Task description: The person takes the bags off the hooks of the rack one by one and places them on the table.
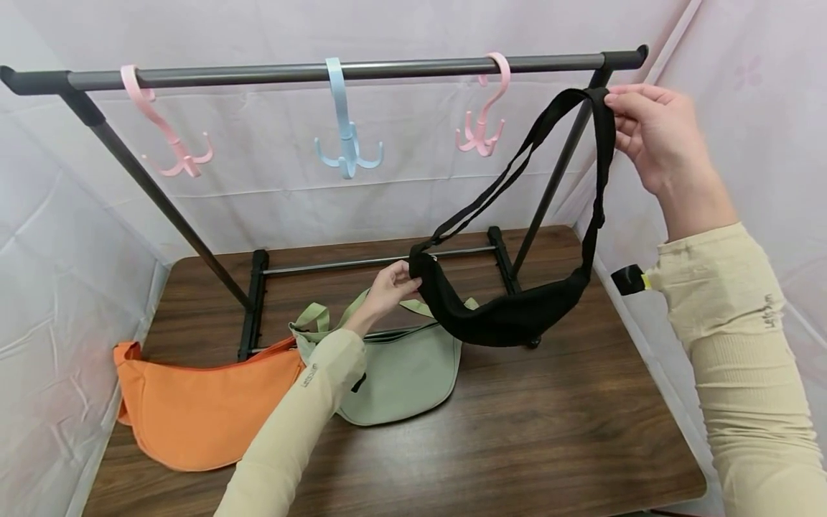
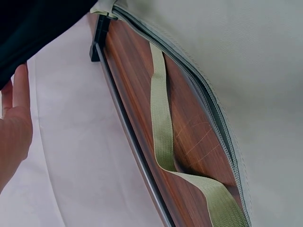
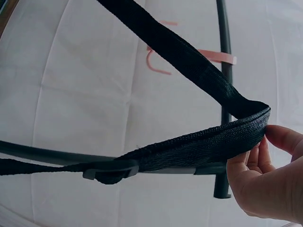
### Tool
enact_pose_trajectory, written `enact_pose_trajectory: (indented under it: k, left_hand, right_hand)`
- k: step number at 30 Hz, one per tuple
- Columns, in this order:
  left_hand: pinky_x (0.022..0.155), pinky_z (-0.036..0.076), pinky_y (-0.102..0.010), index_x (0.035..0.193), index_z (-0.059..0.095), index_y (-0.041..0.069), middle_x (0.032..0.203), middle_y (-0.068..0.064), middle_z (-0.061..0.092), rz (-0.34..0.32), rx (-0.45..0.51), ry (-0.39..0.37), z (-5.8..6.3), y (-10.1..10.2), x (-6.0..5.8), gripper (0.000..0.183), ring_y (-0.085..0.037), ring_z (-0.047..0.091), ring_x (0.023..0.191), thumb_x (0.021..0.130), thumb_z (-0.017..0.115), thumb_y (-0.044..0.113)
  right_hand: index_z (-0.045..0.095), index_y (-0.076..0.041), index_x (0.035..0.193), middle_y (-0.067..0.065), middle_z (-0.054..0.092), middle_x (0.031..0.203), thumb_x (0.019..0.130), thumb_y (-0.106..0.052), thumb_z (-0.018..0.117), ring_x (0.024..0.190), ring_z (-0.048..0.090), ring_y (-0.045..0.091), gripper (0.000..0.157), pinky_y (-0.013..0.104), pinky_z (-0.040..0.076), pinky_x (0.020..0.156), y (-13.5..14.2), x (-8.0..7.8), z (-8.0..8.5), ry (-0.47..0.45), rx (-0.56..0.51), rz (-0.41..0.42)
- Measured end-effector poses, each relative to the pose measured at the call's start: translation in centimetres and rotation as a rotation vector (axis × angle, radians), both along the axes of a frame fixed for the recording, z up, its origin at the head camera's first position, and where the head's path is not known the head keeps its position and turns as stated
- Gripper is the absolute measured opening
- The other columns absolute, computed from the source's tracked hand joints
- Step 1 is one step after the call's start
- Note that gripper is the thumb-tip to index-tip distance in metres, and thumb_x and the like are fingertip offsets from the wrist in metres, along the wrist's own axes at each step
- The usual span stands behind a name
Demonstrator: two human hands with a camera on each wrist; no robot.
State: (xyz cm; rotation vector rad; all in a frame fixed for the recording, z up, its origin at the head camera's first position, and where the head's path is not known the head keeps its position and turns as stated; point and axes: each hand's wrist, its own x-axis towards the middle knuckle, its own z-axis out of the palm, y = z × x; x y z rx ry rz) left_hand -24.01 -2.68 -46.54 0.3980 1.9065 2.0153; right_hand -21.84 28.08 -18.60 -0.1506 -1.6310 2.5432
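Note:
A black sling bag (image 1: 510,316) hangs in the air above the right part of the table, its strap raised in a loop. My right hand (image 1: 665,136) pinches the top of the strap (image 3: 199,142) between thumb and fingers, near the right end of the rail. At the bag's left end, my left hand (image 1: 388,291) holds the edge with its fingertips, partly hidden by black fabric in the left wrist view. Below that hand lies a sage green bag (image 1: 407,373) with a zipper and a webbing strap (image 2: 162,118). An orange bag (image 1: 207,409) lies at the left.
A dark metal rack's rail (image 1: 258,75) spans the back. On it hang a pink hook (image 1: 164,129) at left, a blue hook (image 1: 345,129) in the middle and another pink hook (image 1: 487,108) at right. The rack stands on a brown wooden table (image 1: 549,431), with pale curtains around.

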Motion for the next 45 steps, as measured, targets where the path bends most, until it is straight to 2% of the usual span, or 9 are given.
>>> enact_pose_trajectory:
  k: [6, 11, 16, 21, 28, 33, 35, 42, 45]
  left_hand:
    - [0.072, 0.055, -0.031, 0.095, 0.049, -0.01, 0.083, 0.008, 0.06, 0.027, 0.039, 0.022, 0.1, -0.3, 0.0, 0.01, -0.006, 0.062, 0.073, 0.085, 0.053, -0.01]
    - [0.078, 0.054, -0.036, 0.091, 0.05, -0.004, 0.084, 0.008, 0.059, 0.035, 0.024, 0.039, 0.0, -0.7, -0.1, 0.009, -0.004, 0.061, 0.077, 0.085, 0.054, -0.01]
    - [0.079, 0.054, -0.033, 0.092, 0.05, -0.007, 0.084, 0.008, 0.059, 0.043, 0.002, 0.079, 0.1, -0.9, 0.0, 0.008, -0.002, 0.061, 0.079, 0.085, 0.054, -0.009]
    - [0.086, 0.049, -0.045, 0.094, 0.049, -0.009, 0.085, 0.007, 0.058, 0.039, 0.007, 0.075, 0.5, -1.2, 0.1, 0.009, -0.001, 0.061, 0.079, 0.086, 0.053, -0.009]
    - [0.088, 0.043, -0.054, 0.088, 0.049, 0.004, 0.082, 0.009, 0.058, 0.047, 0.042, 0.057, 0.8, -1.3, 0.2, 0.016, -0.002, 0.061, 0.077, 0.084, 0.053, -0.012]
    - [0.08, 0.053, -0.038, 0.088, 0.05, 0.002, 0.08, 0.01, 0.058, 0.058, 0.045, 0.074, 0.8, -1.6, 0.2, 0.016, -0.001, 0.062, 0.075, 0.084, 0.054, -0.012]
    - [0.076, 0.054, -0.03, 0.088, 0.051, 0.0, 0.08, 0.01, 0.059, 0.064, 0.042, 0.088, 0.8, -1.7, 0.2, 0.013, -0.001, 0.061, 0.075, 0.083, 0.055, -0.012]
    - [0.081, 0.052, -0.043, 0.089, 0.051, 0.0, 0.081, 0.009, 0.059, 0.077, 0.02, 0.102, 1.0, -2.1, 0.3, 0.011, -0.003, 0.062, 0.075, 0.084, 0.055, -0.009]
    - [0.076, 0.054, -0.033, 0.092, 0.051, -0.003, 0.083, 0.009, 0.059, 0.081, 0.01, 0.104, 1.1, -2.3, 0.4, 0.009, -0.003, 0.062, 0.075, 0.085, 0.055, -0.007]
  right_hand:
    - [0.066, 0.002, 0.079, 0.009, 0.067, 0.069, 0.08, 0.004, 0.064, 0.054, 0.059, 0.016, 0.004, 0.023, 0.048, 0.048, 0.7, -0.8, -1.1, -0.06, 0.051, -0.023]
    - [0.067, -0.001, 0.075, 0.005, 0.065, 0.067, 0.08, 0.001, 0.066, 0.054, 0.057, 0.013, 0.005, 0.021, 0.048, 0.048, 1.3, -1.4, -2.5, -0.078, 0.141, -0.046]
    - [0.066, -0.003, 0.073, 0.002, 0.065, 0.066, 0.081, 0.0, 0.063, 0.053, 0.057, 0.011, 0.009, 0.019, 0.047, 0.047, 1.7, -2.0, -4.0, -0.091, 0.219, -0.067]
    - [0.066, -0.007, 0.072, -0.001, 0.064, 0.064, 0.083, -0.001, 0.059, 0.054, 0.057, 0.007, 0.014, 0.015, 0.046, 0.047, 1.7, -3.1, -5.7, -0.119, 0.313, -0.091]
    - [0.068, -0.021, 0.07, -0.011, 0.06, 0.073, 0.086, -0.011, 0.059, 0.059, 0.053, 0.0, 0.021, 0.013, 0.044, 0.055, 1.5, -4.1, -7.9, -0.153, 0.606, -0.094]
    - [0.069, -0.019, 0.095, -0.012, 0.055, 0.093, 0.088, -0.02, 0.057, 0.081, 0.051, 0.0, 0.014, 0.015, 0.042, 0.074, 1.1, -4.5, -9.0, -0.183, 0.856, -0.059]
    - [0.065, -0.012, 0.103, -0.012, 0.057, 0.091, 0.089, -0.02, 0.057, 0.083, 0.053, -0.001, 0.019, 0.015, 0.043, 0.076, 0.9, -4.5, -9.3, -0.18, 0.861, -0.021]
    - [0.061, -0.011, 0.097, -0.012, 0.065, 0.074, 0.088, -0.021, 0.059, 0.072, 0.062, 0.003, 0.014, 0.012, 0.049, 0.063, 1.0, -4.1, -9.6, -0.167, 0.734, 0.087]
    - [0.061, -0.013, 0.098, -0.013, 0.064, 0.077, 0.089, -0.023, 0.058, 0.076, 0.062, 0.003, 0.014, 0.012, 0.049, 0.066, 1.0, -3.6, -9.9, -0.171, 0.742, 0.103]
